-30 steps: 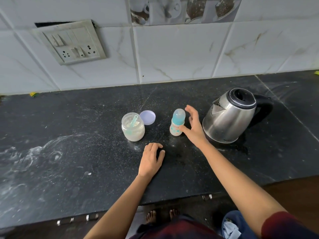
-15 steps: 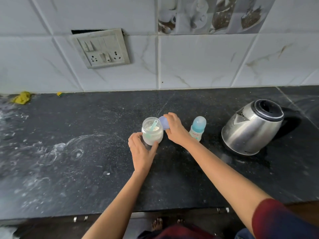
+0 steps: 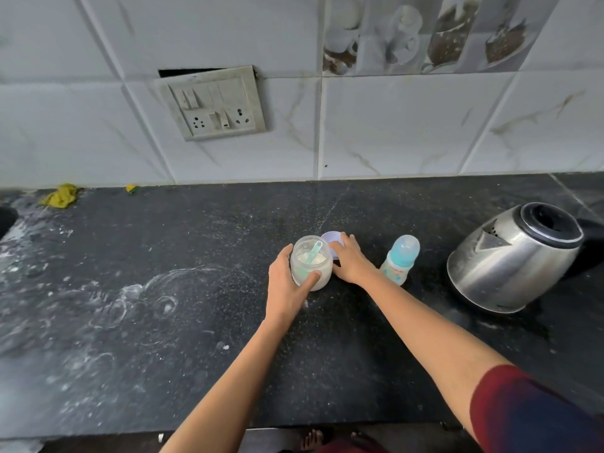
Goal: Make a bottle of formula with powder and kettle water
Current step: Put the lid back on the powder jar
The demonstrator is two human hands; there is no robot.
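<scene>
Curling round the powder jar (image 3: 313,260), left grip (image 3: 283,289) holds it; right grip (image 3: 351,261) covers the lid (image 3: 330,238) alongside, hold unclear.

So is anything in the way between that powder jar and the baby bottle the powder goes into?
Yes. The right hand, holding the lid, lies between the powder jar, gripped by the left hand, and the baby bottle. The bottle's teal cap is on, closing its mouth.
</scene>
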